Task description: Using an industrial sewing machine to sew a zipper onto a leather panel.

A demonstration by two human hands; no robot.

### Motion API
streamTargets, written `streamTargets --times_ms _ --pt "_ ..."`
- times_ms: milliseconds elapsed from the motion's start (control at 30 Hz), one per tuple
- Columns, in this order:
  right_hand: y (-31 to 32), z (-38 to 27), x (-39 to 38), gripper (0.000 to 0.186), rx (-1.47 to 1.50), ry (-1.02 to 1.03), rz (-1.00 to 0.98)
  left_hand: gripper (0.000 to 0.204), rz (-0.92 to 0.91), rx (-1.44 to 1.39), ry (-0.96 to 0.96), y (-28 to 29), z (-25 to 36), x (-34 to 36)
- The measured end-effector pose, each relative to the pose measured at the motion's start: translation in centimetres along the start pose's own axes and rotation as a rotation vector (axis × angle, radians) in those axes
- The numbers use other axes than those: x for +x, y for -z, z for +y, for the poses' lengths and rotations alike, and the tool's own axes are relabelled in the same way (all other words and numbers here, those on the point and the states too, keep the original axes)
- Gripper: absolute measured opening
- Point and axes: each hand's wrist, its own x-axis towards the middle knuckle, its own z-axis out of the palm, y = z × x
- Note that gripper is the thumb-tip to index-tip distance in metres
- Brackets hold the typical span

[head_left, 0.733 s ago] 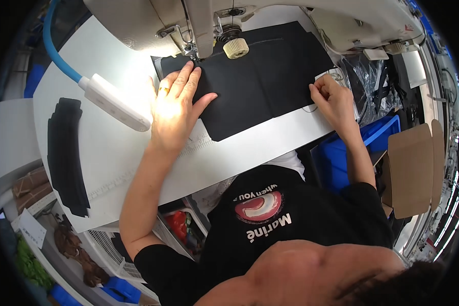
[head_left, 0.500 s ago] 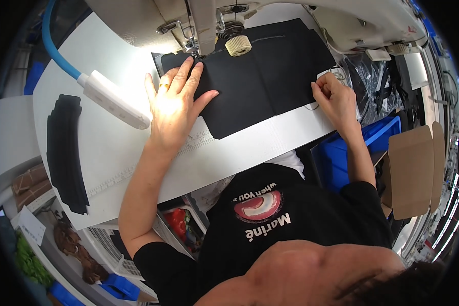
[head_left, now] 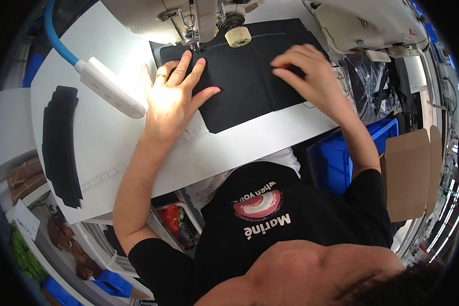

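Observation:
A black fabric piece (head_left: 245, 86) with a stitched line near its back edge lies on the white table (head_left: 107, 153) below the sewing machine (head_left: 199, 23). The presser foot (head_left: 195, 46) sits on its back left area. My left hand (head_left: 171, 94) lies on the fabric's left part, fingers spread, fingertips just in front of the foot, ring lit brightly. My right hand (head_left: 306, 79) is over the fabric's right part with curled fingers and thumb apart; I cannot tell whether it touches the fabric, and nothing shows in it.
A white lamp (head_left: 112, 89) on a blue gooseneck hangs at the left beside a black fabric stack (head_left: 58, 145). At the right are clear plastic bags (head_left: 367, 86), a blue bin (head_left: 329, 163) and cardboard (head_left: 408, 173). Containers (head_left: 97, 245) stand below the table's left side.
My right hand has left the fabric's right edge and moved left and up, its fingers opening. My left hand stays by the foot. The fabric has shifted slightly upward in view.

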Motion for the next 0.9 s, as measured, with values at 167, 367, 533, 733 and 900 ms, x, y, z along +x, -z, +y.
streamTargets --times_ms 167,367,533,733,900 --pt "-7.2 -1.1 6.5 0.021 0.325 -0.122 -0.01 0.057 0.016 0.013 -0.015 -0.2 -0.2 0.0" --pt "-9.6 -1.5 8.0 0.024 0.32 -0.161 0.111 0.058 0.049 0.004 -0.023 -0.6 -0.3 -0.1" --pt "-7.1 -1.8 7.6 0.023 0.225 -0.102 0.002 0.059 0.029 -0.001 -0.008 -0.6 -0.2 -0.2" --pt "0.8 -0.1 1.0 0.024 -0.087 0.167 0.228 0.059 0.024 -0.021 0.003 -0.5 -0.1 -0.2" --pt "13.7 6.1 -1.2 0.017 -0.463 0.21 0.786 0.058 0.004 -0.017 0.016 -0.5 0.0 -0.2"
